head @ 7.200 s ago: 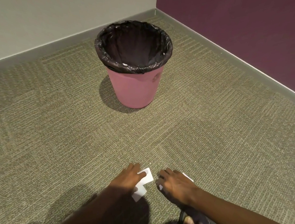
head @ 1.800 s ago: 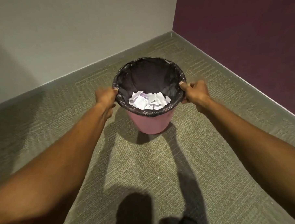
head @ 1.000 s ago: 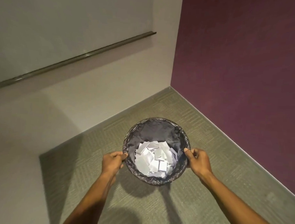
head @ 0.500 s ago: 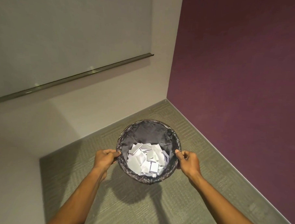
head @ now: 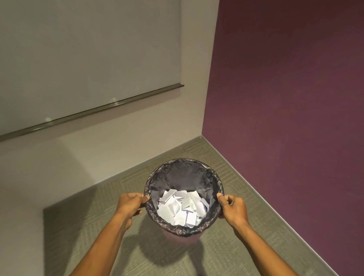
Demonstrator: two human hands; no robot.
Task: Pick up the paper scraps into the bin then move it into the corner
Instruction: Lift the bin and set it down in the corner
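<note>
While it is carried, bin (head: 183, 238): gripped at opposite sides of its rim, between the two hands, probably to keep it level so nothing spills. The shadow on the carpet (head: 245, 234) suggests it is off the floor, though that is not certain.
Left hand (head: 131, 204): curled round the rim's left side, thumb on top of the black liner (head: 185, 177).
Right hand (head: 232, 208): clasps the rim's right side the same way.
Paper scraps (head: 181, 208): heaped inside the bin, between the hands.
Corner (head: 201, 136): ahead of both hands, beyond the far rim; I judge it not yet reached.
Hidden: the bin's base, most of its pink wall, the fingers under the rim, and any floor behind the person.
</note>
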